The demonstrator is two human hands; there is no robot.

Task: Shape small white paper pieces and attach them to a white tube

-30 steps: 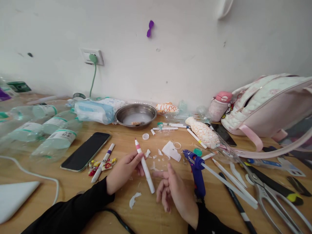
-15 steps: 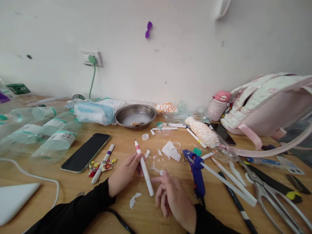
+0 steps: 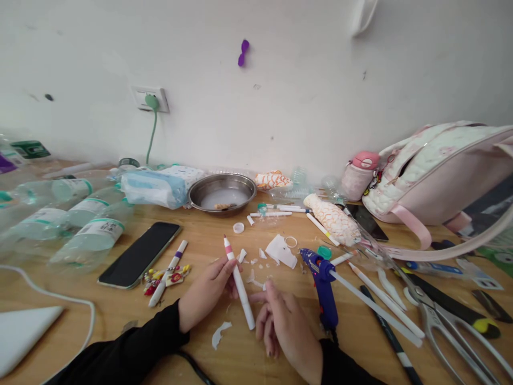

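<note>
My left hand (image 3: 212, 291) is closed around a white marker (image 3: 240, 291) with a pink band. The marker is uncapped, its pinkish tip pointing up and away from me and its blunt end toward me. My right hand (image 3: 286, 326) is just right of the marker's lower half. Its index finger reaches toward the barrel, the thumb is raised apart from it, and the other fingers curl loosely. Whether the index fingertip touches the marker I cannot tell. A small white bit shows beside the right thumb; whether it is held is unclear. Torn white paper scraps (image 3: 281, 251) lie beyond the hands.
At right are a blue glue gun (image 3: 325, 291), scissors (image 3: 436, 315) and an orange-patterned fish shape (image 3: 334, 219). A metal bowl (image 3: 200, 199) stands at the back. A phone (image 3: 140, 254), another marker (image 3: 168, 274) and plastic bottles (image 3: 90, 240) lie left. A pink backpack (image 3: 436, 176) stands back right.
The view has shifted very slightly. The marker in my left hand has moved a little toward me, and both hands keep nearly the same pose.
</note>
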